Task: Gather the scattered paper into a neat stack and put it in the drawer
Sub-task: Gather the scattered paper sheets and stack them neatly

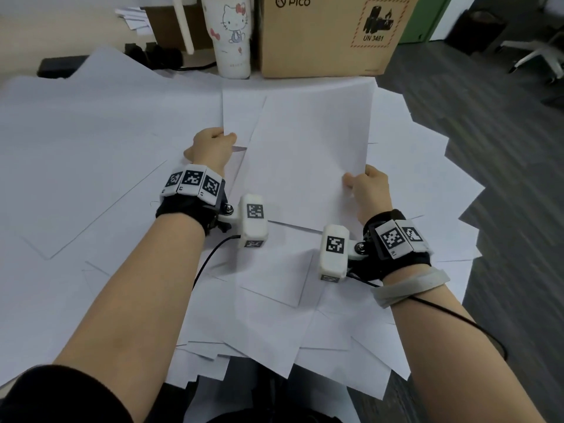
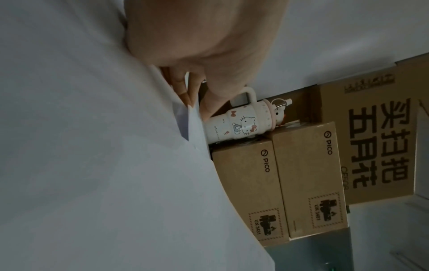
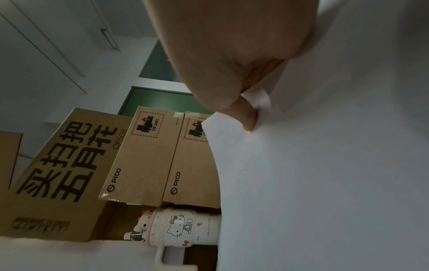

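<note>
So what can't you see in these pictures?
- The drawer: in no view.
- The table top: in the head view, loose paper sheets cover it.
- Left hand fingertips: head view, tucked under a sheet.
- How many sheets the right hand pinches: right wrist view, edges too thin.
- Hello Kitty cup top: cut off by head view's edge.

The fingers of the left hand curl under the edge of the loose white paper sheets, so their tips are hidden from above. Beyond those fingers the tall white cartoon-cat tumbler and the brown cardboard box are cut off at the top edge. The right hand shows only thumb and knuckles; its fingers are mostly lost behind the paper.
</note>
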A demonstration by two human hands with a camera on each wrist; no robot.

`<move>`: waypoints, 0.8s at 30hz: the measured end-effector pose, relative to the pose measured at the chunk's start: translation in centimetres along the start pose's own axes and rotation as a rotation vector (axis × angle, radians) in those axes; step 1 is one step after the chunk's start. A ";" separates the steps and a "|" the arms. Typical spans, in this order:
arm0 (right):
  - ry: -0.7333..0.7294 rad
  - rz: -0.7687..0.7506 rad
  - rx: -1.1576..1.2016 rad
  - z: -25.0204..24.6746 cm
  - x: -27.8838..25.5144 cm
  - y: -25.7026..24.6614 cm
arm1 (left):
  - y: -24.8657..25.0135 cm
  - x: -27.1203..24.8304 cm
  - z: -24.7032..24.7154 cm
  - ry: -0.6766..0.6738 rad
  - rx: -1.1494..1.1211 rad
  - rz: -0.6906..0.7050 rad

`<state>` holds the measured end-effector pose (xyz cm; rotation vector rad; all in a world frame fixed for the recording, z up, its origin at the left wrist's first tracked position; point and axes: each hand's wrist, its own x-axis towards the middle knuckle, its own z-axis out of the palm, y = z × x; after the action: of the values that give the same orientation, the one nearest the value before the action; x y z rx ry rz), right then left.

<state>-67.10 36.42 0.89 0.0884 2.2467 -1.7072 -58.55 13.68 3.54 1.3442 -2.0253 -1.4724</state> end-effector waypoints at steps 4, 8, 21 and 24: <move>-0.003 0.004 0.013 0.0 -0.1 0.0 | 0.0 0.5 0.6 0.044 0.064 0.039; 0.009 0.023 0.017 0.0 -0.3 -0.2 | 0.3 0.7 0.5 0.115 -0.105 0.018; 0.036 0.004 0.110 0.6 -2.7 -1.4 | -1.4 -2.3 -4.2 0.280 -0.338 0.068; 0.013 0.008 0.140 0.3 -3.9 -2.0 | -2.5 -3.4 -5.4 0.293 -0.358 0.028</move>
<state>-63.85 36.07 3.80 0.1410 2.1304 -1.8635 -51.76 13.19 4.62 1.2852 -1.5109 -1.4424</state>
